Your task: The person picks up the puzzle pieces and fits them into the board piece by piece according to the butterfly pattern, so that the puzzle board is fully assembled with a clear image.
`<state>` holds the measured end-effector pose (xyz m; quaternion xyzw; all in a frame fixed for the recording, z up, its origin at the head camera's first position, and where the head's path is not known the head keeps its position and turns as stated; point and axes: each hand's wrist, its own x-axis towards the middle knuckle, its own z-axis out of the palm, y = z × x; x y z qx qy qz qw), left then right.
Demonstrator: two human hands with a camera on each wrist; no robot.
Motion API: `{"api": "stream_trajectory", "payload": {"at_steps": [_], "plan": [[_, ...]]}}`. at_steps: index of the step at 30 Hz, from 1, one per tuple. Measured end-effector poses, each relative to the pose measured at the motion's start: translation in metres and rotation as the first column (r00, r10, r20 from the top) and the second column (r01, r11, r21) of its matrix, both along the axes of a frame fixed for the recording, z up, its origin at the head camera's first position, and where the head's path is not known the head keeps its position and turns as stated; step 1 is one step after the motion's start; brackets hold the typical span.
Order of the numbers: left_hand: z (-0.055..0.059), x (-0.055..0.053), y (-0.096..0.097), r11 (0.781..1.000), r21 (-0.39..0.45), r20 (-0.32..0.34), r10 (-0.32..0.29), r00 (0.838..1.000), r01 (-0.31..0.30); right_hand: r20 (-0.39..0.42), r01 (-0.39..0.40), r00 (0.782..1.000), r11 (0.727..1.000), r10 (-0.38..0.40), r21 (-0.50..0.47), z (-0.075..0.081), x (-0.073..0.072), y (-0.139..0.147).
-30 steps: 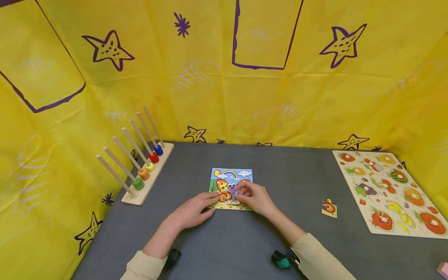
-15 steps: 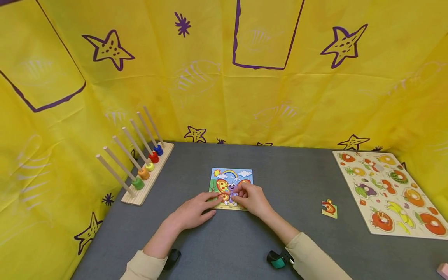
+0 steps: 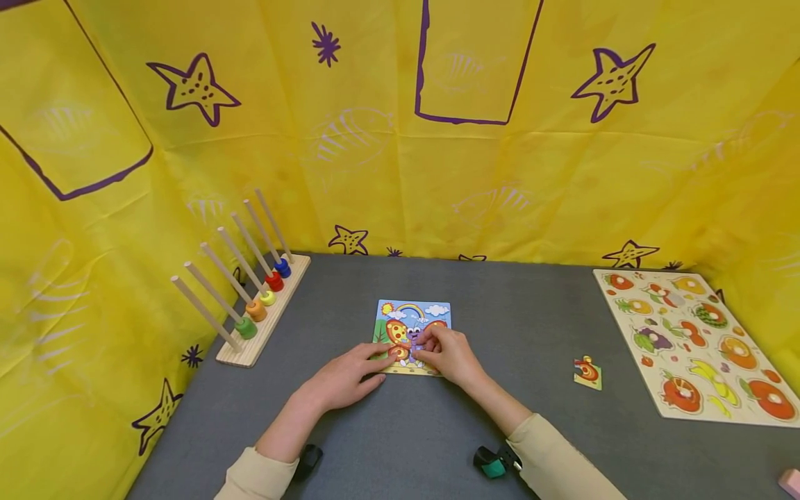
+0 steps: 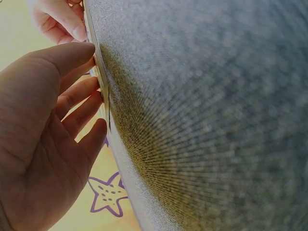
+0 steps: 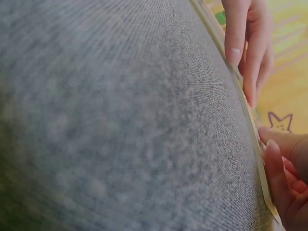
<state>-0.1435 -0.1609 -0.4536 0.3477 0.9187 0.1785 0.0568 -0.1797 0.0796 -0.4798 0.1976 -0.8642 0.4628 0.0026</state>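
Note:
A small butterfly jigsaw puzzle [image 3: 411,310], with sun, rainbow and clouds along its top, lies flat in the middle of the table. My left hand [image 3: 344,375] rests on its lower left with fingers extended; the left wrist view shows the fingertips along the puzzle's thin edge [image 4: 104,91]. Over the butterfly's body, my right hand [image 3: 455,354] pinches a puzzle piece between thumb and forefinger, mostly hidden by the fingers. That hand also covers the puzzle's lower right. A loose puzzle piece [image 3: 588,373] with an orange-red wing pattern lies off to the right.
On the left stands a wooden peg rack [image 3: 262,326] with coloured rings on most pegs. A fruit puzzle board [image 3: 700,347] lies at the right. Yellow patterned cloth [image 3: 400,173] rises behind the grey table [image 3: 519,298]. A pink block [image 3: 790,480] shows at the lower right corner.
My right hand has shifted slightly left and down over the butterfly's body, bringing its fingertips closer to the left hand's. The left hand stays nearly still on the puzzle.

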Motion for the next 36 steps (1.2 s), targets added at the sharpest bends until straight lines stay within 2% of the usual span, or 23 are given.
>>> {"api": "stream_trajectory", "payload": {"at_steps": [10, 14, 19, 23, 28, 31, 36], "plan": [[0.002, 0.002, 0.001, 1.000, 0.013, -0.008, 0.000, 1.000, 0.000, 0.022, 0.002, 1.000, 1.000, -0.002, 0.006, -0.001, 0.000, -0.001], [0.002, 0.001, 0.002, 1.000, 0.013, -0.012, 0.004, 1.000, -0.004, -0.031, 0.018, 0.999, 0.999, -0.017, 0.039, -0.001, -0.001, -0.001], [0.002, -0.001, 0.004, 1.000, 0.006, -0.061, -0.018, 0.998, 0.018, -0.104, 0.016, 0.995, 0.996, -0.006, 0.091, 0.000, -0.004, -0.001], [0.001, -0.003, 0.008, 0.998, 0.005, -0.102, -0.063, 0.993, 0.063, -0.058, -0.043, 0.997, 0.995, 0.048, 0.087, 0.001, -0.005, 0.002], [0.000, -0.003, 0.013, 0.994, -0.020, -0.043, -0.106, 0.993, 0.105, 0.007, -0.111, 0.994, 0.991, 0.111, 0.081, 0.002, -0.006, 0.006], [-0.001, -0.002, 0.015, 0.995, -0.028, -0.002, -0.097, 0.995, 0.097, -0.006, -0.121, 0.993, 0.988, 0.122, 0.091, 0.002, -0.006, 0.008], [-0.002, -0.002, 0.018, 0.995, -0.026, -0.027, -0.097, 0.995, 0.096, -0.091, -0.130, 0.986, 0.989, 0.137, 0.077, 0.000, -0.003, 0.011]]}}
